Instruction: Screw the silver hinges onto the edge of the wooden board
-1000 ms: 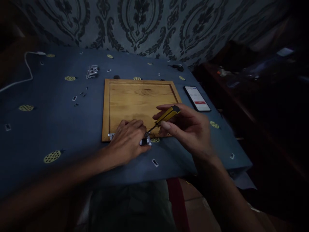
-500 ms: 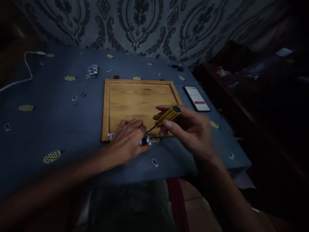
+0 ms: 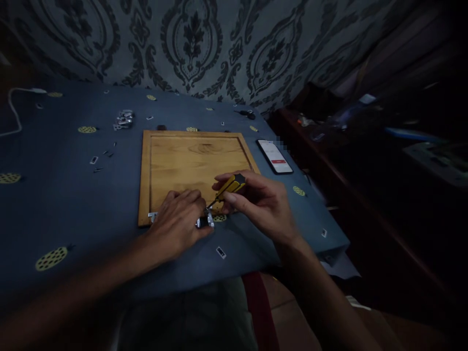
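A wooden cabinet door [image 3: 197, 163] with a raised frame lies flat on the table. At its near edge my left hand [image 3: 179, 219] grips a shiny metal hinge [image 3: 205, 221], the thumb below it and curled fingers above. My right hand [image 3: 259, 204] is closed round a yellow and black screwdriver [image 3: 230, 187]. The screwdriver slants down to the left, its tip at the hinge beside my left fingertips. Whether the tip sits in a screw is too small to tell. Another metal plate [image 3: 152, 216] shows at the door's near left corner, partly behind my left hand.
Several metal hinges [image 3: 124, 119] lie in a pile at the back left, with loose screws [image 3: 106, 153] nearer. A phone [image 3: 275, 157] lies right of the door, dark keys or a tool [image 3: 245, 114] behind. A white cable [image 3: 16, 114] runs at far left.
The whole view has shifted, so the table and door appear further left and slightly lower. Both hands keep their hold, and the screwdriver stays at the hinge.
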Demonstrator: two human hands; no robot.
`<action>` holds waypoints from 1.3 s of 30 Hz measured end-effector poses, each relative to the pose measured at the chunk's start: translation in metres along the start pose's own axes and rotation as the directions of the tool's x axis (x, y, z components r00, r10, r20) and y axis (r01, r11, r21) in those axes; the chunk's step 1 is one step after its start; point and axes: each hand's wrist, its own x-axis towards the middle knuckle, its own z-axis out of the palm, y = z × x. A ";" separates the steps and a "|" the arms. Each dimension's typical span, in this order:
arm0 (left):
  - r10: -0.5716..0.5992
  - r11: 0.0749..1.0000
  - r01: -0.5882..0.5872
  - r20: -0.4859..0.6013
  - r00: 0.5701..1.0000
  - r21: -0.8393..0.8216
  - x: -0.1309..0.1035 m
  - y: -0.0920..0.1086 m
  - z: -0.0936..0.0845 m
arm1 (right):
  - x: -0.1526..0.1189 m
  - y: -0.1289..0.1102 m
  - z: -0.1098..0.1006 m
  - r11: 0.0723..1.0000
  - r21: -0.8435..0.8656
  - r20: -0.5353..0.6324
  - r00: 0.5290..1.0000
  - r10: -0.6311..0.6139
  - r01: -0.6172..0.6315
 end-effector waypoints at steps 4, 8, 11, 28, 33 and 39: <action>0.002 1.000 -0.002 -0.007 1.000 -0.008 -0.001 -0.001 0.001 | 0.000 -0.001 0.004 1.000 -0.021 -0.074 0.997 -0.021 0.020; 0.022 1.000 -0.023 -0.017 1.000 -0.017 -0.002 -0.003 0.003 | 0.001 0.001 0.003 1.000 -0.014 -0.050 0.999 -0.010 0.010; 0.029 0.999 -0.030 -0.035 0.999 -0.024 -0.002 -0.003 0.004 | 0.000 0.001 0.001 1.000 -0.002 -0.009 1.000 -0.010 0.010; -0.008 1.000 0.008 0.009 1.000 0.014 0.000 0.002 -0.001 | 0.001 -0.001 0.001 0.998 -0.046 -0.009 0.999 -0.041 0.041; 0.014 1.000 -0.013 -0.022 1.000 0.013 -0.001 0.000 0.001 | 0.002 -0.001 0.005 0.997 -0.068 -0.085 0.996 -0.043 0.037; 0.041 0.999 -0.041 -0.026 0.999 0.016 -0.001 -0.001 0.001 | 0.000 -0.001 0.000 0.997 -0.072 -0.022 1.000 -0.003 0.002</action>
